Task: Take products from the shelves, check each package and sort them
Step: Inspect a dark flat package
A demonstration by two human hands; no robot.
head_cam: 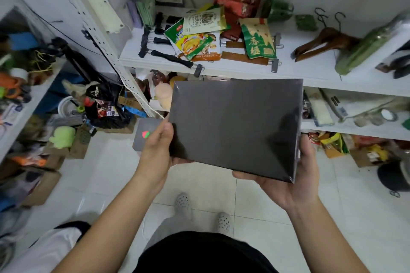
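In front of the white shelf (221,68), I hold a dark box (235,126) for checking.
Its wrap looks slick and it tilts over the floor tiles, so tipping it further could, I judge, let it slide out and drop. My right hand (295,184) cradles the near right corner from beneath, fingers curled up the side; my left hand (155,150) takes a pinching grip on the left edge, thumb on top.

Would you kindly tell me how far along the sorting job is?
Done: the dark box is off the shelf. In hand: the left hand and right hand hold it up for checking. Left: the snack packets lie on the shelf, unsorted.
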